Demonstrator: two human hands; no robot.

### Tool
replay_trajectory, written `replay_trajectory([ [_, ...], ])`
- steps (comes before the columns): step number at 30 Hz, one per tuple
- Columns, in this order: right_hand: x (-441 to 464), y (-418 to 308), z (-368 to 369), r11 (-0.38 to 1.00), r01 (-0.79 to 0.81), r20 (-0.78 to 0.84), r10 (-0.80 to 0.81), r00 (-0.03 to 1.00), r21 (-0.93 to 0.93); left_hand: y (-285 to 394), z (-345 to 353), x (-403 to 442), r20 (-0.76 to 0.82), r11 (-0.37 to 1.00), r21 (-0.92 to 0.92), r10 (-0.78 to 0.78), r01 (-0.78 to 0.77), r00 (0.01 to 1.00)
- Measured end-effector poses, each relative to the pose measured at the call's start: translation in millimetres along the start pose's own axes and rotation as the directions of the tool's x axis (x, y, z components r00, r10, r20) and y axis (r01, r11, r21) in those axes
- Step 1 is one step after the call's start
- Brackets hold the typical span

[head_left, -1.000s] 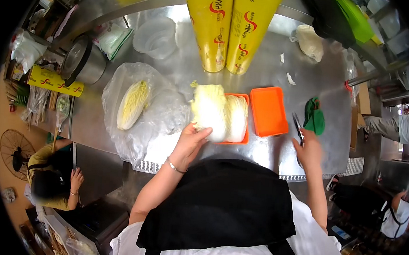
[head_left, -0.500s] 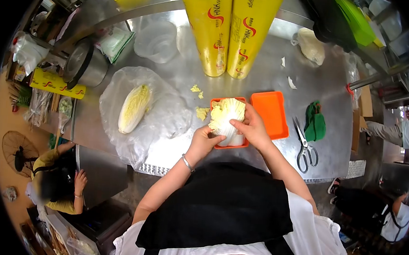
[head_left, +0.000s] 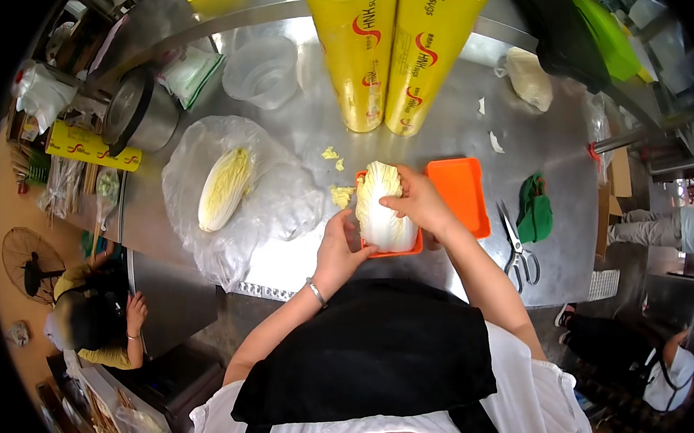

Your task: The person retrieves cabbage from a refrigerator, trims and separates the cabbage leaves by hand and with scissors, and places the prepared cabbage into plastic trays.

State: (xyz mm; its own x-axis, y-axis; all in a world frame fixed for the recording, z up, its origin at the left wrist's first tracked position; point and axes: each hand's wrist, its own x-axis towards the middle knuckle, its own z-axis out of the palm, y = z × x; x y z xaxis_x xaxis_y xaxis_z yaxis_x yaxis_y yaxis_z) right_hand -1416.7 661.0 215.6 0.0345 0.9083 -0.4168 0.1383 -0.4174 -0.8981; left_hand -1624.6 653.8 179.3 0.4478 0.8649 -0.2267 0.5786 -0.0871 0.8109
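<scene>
A pale napa cabbage (head_left: pixel 381 215) lies over an orange tray (head_left: pixel 409 248), covering most of it. My right hand (head_left: pixel 422 202) grips the cabbage from its right side, thumb across the top. At the tray's lower left corner is my left hand (head_left: pixel 339 252), thumb and fingers apart, its thumb tip by the base of the cabbage. A second orange tray (head_left: pixel 459 196) sits just to the right. On the left, another napa cabbage (head_left: pixel 226 189) rests on a clear plastic bag (head_left: pixel 284 200). Small yellow leaf scraps (head_left: pixel 340 196) lie near my left hand.
Two tall yellow film rolls (head_left: pixel 365 73) stand at the back. Scissors (head_left: pixel 518 248) and a green cloth item (head_left: pixel 535 209) lie at right. A clear bowl (head_left: pixel 260 72) and a lidded pot (head_left: pixel 139 113) stand back left. Another person (head_left: pixel 103 312) works at far left.
The cabbage in my hands has turned and been lowered toward the tray, showing more of its length. My left hand has come off its front and opened at the tray's left side.
</scene>
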Motion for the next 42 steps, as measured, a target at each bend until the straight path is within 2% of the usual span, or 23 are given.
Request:
replay_trajectory([
  [1, 2.0, 2.5, 1.8, 1.0, -0.002, 0.007, 0.002, 1.0, -0.001, 0.2, -0.2, -0.9, 0.007, 1.0, 0.019, 0.015, -0.015, 1.0],
  [3, 5.1, 10.3, 5.6, 0.977, 0.142, -0.072, -0.154, 0.985, -0.158, -1.6, 0.9, -2.2, -0.022, 0.998, 0.044, 0.049, -0.048, 0.999],
  [5, 3.4, 9.4, 8.9, 0.954, 0.168, -0.109, -0.2, 0.974, -0.247, -0.1, 0.5, -1.0, -0.053, 0.994, 0.066, 0.089, -0.085, 0.995],
  [7, 0.6, 8.3, 11.0, 0.923, 0.19, -0.136, -0.246, 0.96, -0.334, 2.5, -2.4, 0.4, -0.146, 0.963, 0.162, 0.238, -0.214, 0.96],
  [8, -1.2, 7.0, 12.0, 0.905, 0.229, -0.149, -0.297, 0.943, -0.358, 2.2, -0.6, 3.2, -0.148, 0.964, 0.162, 0.235, -0.211, 0.961],
  [9, -4.0, 5.3, 13.9, 0.885, 0.267, -0.159, -0.347, 0.924, -0.381, 2.2, 3.1, 6.5, -0.119, 0.973, -0.01, 0.229, -0.232, 0.966],
  [10, -9.7, 1.1, 16.3, 0.886, 0.269, -0.153, -0.347, 0.925, -0.377, 2.8, 5.9, 8.1, -0.092, 0.954, -0.18, 0.228, -0.241, 0.969],
  [15, -28.9, 20.1, 16.4, 0.973, 0.225, -0.281, -0.231, 0.931, -0.052, 20.3, 5.4, 6.2, -0.082, 0.957, -0.175, 0.219, -0.23, 0.972],
  [18, -27.9, 27.4, 15.3, 0.977, 0.214, -0.299, -0.206, 0.932, -0.009, 23.4, 3.9, 5.0, -0.021, 0.96, -0.066, 0.27, -0.271, 0.963],
  [19, -28.7, 19.2, 14.6, 0.976, 0.216, -0.304, -0.208, 0.93, -0.008, 25.6, 3.0, 5.7, -0.008, 0.969, -0.124, 0.214, -0.213, 0.977],
  [21, -32.5, -4.3, 16.0, 0.966, 0.118, -0.151, -0.155, 0.976, -0.231, 25.3, 1.5, 5.7, 0.015, 0.971, -0.18, 0.161, -0.156, 0.987],
  [22, -29.8, -0.1, 18.4, 0.967, 0.116, -0.154, -0.154, 0.976, -0.229, 22.1, -1.9, 4.5, 0.077, 0.986, -0.136, 0.106, -0.095, 0.991],
  [24, -20.5, 12.1, 23.8, 0.849, 0.29, -0.183, -0.402, 0.897, -0.442, 21.8, -6.4, 4.0, 0.133, 0.996, -0.083, 0.05, -0.039, 0.99],
  [26, -23.1, 0.3, 23.2, 0.835, 0.216, -0.17, -0.342, 0.924, -0.506, 31.2, -14.9, 3.2, -0.04, 0.946, 0.233, 0.242, -0.226, 0.97],
  [27, -23.6, -1.3, 22.4, 0.832, 0.197, -0.16, -0.321, 0.934, -0.518, 36.7, -19.2, 5.2, -0.04, 0.946, 0.234, 0.241, -0.226, 0.97],
  [29, -23.7, 0.3, 20.0, 0.83, 0.171, -0.152, -0.292, 0.944, -0.531, 46.7, -24.6, 16.0, -0.049, 0.869, 0.256, 0.45, -0.424, 0.892],
  [30, -20.9, 2.7, 17.7, 0.834, 0.205, -0.119, -0.305, 0.945, -0.512, 48.1, -23.9, 22.9, -0.045, 0.87, 0.251, 0.448, -0.424, 0.893],
  [32, -20.7, 4.0, 15.7, 0.837, 0.237, -0.091, -0.32, 0.943, -0.493, 51.2, -23.5, 37.1, 0.165, 0.781, 0.277, 0.535, -0.56, 0.828],
  [35, -25.5, 2.3, 10.2, 0.89, 0.2, -0.104, -0.263, 0.959, -0.409, 38.7, -16.9, 44.4, 0.22, 0.786, 0.265, 0.515, -0.558, 0.829],
  [37, -34.0, 4.3, 8.6, 0.781, 0.222, -0.195, -0.401, 0.895, -0.584, 39.2, -16.7, 43.1, 0.242, 0.787, 0.278, 0.497, -0.551, 0.833],
  [38, -34.9, 5.7, 6.1, 0.783, 0.221, -0.193, -0.396, 0.897, -0.582, 43.1, -19.2, 42.0, 0.259, 0.769, 0.304, 0.501, -0.562, 0.826],
  [40, -36.1, 9.5, 2.2, 0.606, 0.337, -0.001, -0.488, 0.873, -0.721, 47.1, -21.9, 40.7, 0.281, 0.752, 0.331, 0.499, -0.571, 0.82],
  [42, -35.6, 13.6, 2.3, 0.636, 0.35, 0.036, -0.452, 0.891, -0.688, 49.9, -21.9, 40.9, 0.274, 0.713, 0.394, 0.511, -0.58, 0.815],
])
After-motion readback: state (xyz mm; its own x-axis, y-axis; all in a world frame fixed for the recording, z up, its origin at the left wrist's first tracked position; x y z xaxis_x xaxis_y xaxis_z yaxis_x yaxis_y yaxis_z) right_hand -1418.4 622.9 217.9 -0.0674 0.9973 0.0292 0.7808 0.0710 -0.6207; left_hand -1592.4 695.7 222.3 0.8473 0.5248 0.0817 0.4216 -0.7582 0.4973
